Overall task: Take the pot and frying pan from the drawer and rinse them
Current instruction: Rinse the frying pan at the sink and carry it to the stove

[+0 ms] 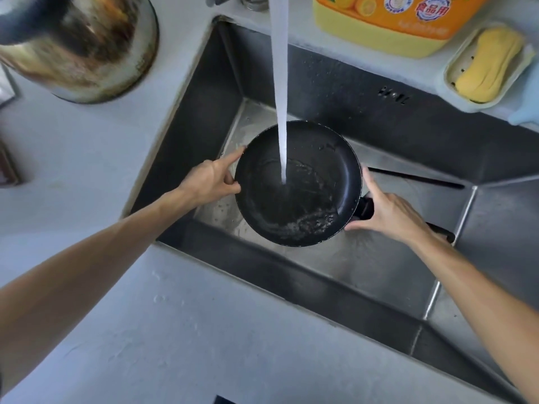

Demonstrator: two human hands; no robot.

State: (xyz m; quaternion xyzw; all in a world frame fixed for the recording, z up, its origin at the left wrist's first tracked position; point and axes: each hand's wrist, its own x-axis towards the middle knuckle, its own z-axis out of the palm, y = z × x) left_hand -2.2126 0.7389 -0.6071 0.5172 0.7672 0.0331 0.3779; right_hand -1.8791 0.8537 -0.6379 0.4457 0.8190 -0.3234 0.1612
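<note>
A black frying pan (306, 205) is held over the steel sink (379, 275), under a stream of tap water (280, 83) that lands in its middle. Water and foam pool at the pan's near edge. My left hand (211, 179) holds the pan's left rim, index finger stretched along the edge and thumb hooked on the rim. My right hand (385, 211) lies over the right rim where the black handle (437, 228) joins, with the fingers spread. A scorched steel pot (81, 48) stands on the counter at the top left.
A yellow-orange detergent bottle (393, 21) and a yellow sponge in a pale tray (490, 65) sit behind the sink. The faucet base (253, 1) is at the top edge. Grey countertop (175, 330) surrounds the sink.
</note>
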